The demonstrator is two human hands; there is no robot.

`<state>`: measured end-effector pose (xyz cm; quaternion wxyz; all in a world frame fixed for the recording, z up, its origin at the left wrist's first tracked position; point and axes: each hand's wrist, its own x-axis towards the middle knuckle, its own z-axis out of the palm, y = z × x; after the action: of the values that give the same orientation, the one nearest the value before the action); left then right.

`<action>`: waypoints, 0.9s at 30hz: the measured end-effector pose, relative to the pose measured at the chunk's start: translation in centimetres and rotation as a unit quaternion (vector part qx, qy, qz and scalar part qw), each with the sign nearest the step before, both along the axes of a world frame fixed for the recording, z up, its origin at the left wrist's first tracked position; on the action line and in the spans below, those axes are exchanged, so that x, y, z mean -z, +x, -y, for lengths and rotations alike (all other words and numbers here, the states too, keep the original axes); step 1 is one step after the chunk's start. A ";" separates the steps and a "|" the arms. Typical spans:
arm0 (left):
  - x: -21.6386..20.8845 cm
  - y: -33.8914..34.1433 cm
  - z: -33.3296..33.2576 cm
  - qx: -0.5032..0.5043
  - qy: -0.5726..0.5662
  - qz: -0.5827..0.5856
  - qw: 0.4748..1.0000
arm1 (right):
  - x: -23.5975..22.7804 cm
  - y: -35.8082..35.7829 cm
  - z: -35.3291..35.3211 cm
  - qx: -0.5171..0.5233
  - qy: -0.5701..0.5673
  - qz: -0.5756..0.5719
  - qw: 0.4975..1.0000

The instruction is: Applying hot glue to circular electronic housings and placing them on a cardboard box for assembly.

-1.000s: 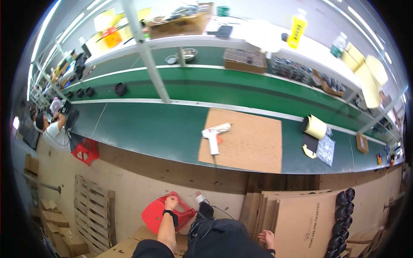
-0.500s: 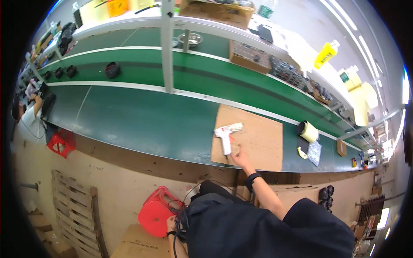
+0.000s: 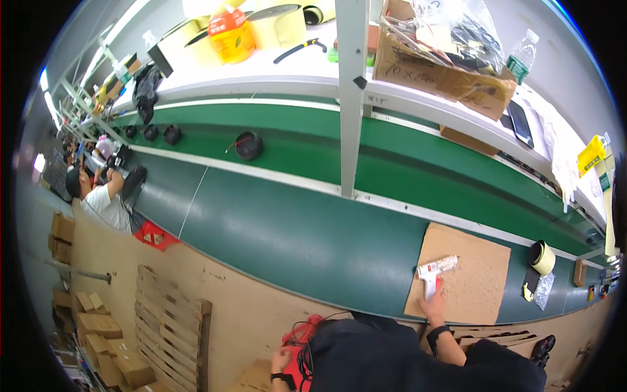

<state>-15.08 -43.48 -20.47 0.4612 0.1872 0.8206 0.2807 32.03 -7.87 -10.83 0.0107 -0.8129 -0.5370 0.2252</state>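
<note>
A white hot glue gun [image 3: 429,285] with a red-orange trigger lies on a flat cardboard sheet [image 3: 480,261] on the green bench. My right hand [image 3: 432,308] is closed round the lower part of its handle, and the palm side is hidden. The nozzle end points to the right. Low at my left side hangs my left hand [image 3: 281,360], next to a red stool [image 3: 295,368] and dark looped cables [image 3: 304,356]. Its fingers are loosely apart, with nothing visible in them. Both wrists wear black bands.
A green conveyor belt [image 3: 294,149] with several dark round shells [image 3: 249,146] runs behind the bench. A grey post [image 3: 350,98] rises at its edge. Right of the cardboard stands a yellowish tape roll [image 3: 542,259]. Another person [image 3: 104,199] sits at far left; a wooden pallet [image 3: 171,326] lies on the floor.
My view has swung left, so the bench appears further right and lower. My right hand has moved from beside the glue gun's handle onto it. My left hand stays low by the stool.
</note>
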 end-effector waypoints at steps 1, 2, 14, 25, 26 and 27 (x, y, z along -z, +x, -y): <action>0.4 -4.5 -1.8 -0.073 -0.007 0.037 0.997 | -0.4 -1.1 -1.2 0.003 -0.007 -0.008 1.000; -2.1 -7.7 -6.4 0.030 -0.058 -0.076 0.995 | -0.4 -0.8 -1.0 0.012 -0.013 0.022 1.000; -16.3 -32.2 -58.1 0.276 0.250 -0.310 0.875 | -1.4 -2.3 -2.2 0.118 0.063 -0.037 0.990; -7.0 -35.9 -75.6 0.395 0.249 -0.438 0.768 | -10.9 -11.1 2.5 0.478 0.124 -0.463 0.736; -7.5 -36.2 -75.7 0.394 0.220 -0.420 0.788 | -10.7 -11.6 2.2 0.492 0.118 -0.475 0.720; -8.0 -35.7 -75.6 0.394 0.190 -0.401 0.805 | -10.6 -11.4 2.7 0.508 0.112 -0.485 0.703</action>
<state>-50.83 32.12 -12.45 0.1176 0.6739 0.7186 0.1249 20.62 -10.59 -0.27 0.4737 -0.7336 0.0157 0.4871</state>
